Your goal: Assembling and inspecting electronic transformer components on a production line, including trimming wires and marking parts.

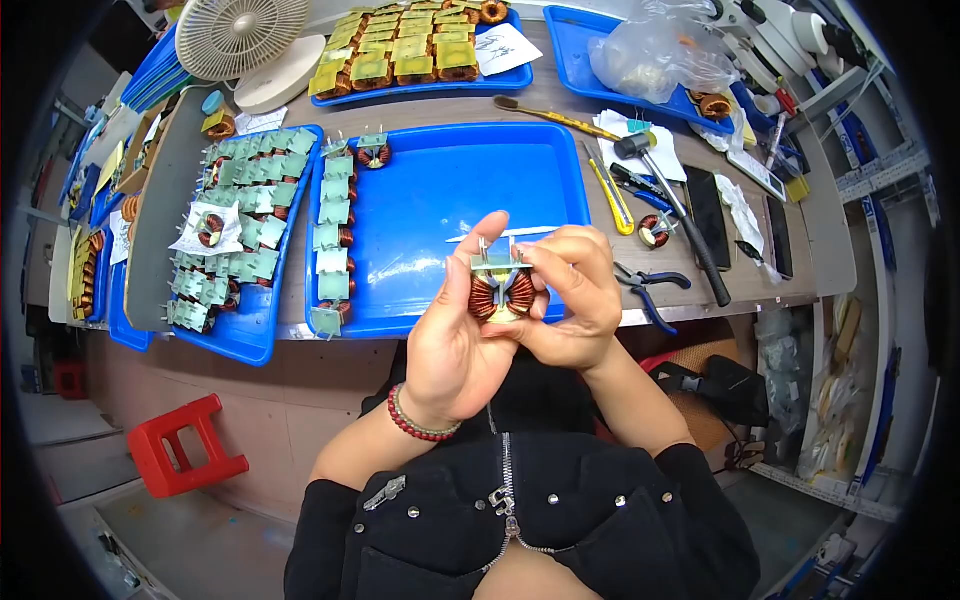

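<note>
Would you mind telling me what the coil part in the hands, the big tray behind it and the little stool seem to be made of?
Coil part, held by the left hand and right hand: reddish-brown glossy windings, likely enamelled copper wire, under a pale green flat base, probably plastic or board, with thin metal pins.
Blue tray: smooth, slightly shiny, moulded rim, so apparently plastic.
Red stool: uniform glossy red, rounded moulded shape, probably plastic.

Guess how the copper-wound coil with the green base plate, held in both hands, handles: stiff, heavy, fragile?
The coil looks rigid: dense copper windings on a ring core, so probably heavy for its size. Its thin metal pins above the green plate likely bend if squeezed. The left hand and right hand pinch it by the sides, suggesting the round body could roll if set down.
</note>
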Demonstrator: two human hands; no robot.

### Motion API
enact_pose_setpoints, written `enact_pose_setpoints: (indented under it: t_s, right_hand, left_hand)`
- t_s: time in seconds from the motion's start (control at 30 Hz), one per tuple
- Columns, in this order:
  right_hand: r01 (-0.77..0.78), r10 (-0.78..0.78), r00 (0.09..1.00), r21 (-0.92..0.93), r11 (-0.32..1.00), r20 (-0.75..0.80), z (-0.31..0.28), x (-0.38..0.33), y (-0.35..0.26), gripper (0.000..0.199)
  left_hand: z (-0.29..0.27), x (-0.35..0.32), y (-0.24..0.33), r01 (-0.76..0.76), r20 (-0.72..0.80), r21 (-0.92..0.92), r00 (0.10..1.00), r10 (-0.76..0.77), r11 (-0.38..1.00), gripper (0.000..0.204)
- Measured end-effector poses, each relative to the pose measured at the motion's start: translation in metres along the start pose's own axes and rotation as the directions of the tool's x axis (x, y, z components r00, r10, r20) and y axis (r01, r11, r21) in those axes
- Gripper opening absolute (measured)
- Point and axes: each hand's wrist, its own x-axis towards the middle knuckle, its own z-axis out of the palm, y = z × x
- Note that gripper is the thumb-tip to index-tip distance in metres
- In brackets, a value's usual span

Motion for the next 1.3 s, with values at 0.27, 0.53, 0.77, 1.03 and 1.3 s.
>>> enact_pose_setpoints:
  t_s: [0.27, 0.53, 0.77, 1.03, 1.3]
  right_hand:
    - [0.016, -0.009, 0.989, -0.047, 0.999, 0.144, -0.001, 0.013, -0.007, 0.054]
    - [0.088, -0.080, 0.993, -0.082, 0.993, 0.092, 0.004, 0.016, -0.004, 0.046]
    - [0.032, -0.030, 0.999, -0.090, 0.995, 0.032, 0.009, -0.006, 0.005, 0.049]
    - [-0.138, 0.136, 0.990, 0.092, 0.986, 0.024, 0.001, 0.012, 0.002, 0.067]
    - [-0.106, 0.099, 0.991, 0.083, 0.991, 0.090, -0.006, 0.015, 0.000, 0.059]
  left_hand:
    - [0.004, 0.012, 0.022, 0.279, -0.012, -0.028, 0.960, -0.280, 0.960, 0.062]
    - [0.011, 0.010, 0.011, 0.074, -0.059, -0.134, 0.995, -0.082, 0.988, 0.048]
    - [0.004, 0.014, 0.002, 0.061, -0.191, -0.119, 0.978, -0.083, 0.991, 0.050]
    - [-0.001, 0.021, 0.013, 0.087, 0.086, 0.128, 0.991, -0.098, 0.988, 0.075]
    - [0.008, 0.017, 0.012, 0.060, 0.045, 0.126, 0.997, -0.066, 0.990, 0.082]
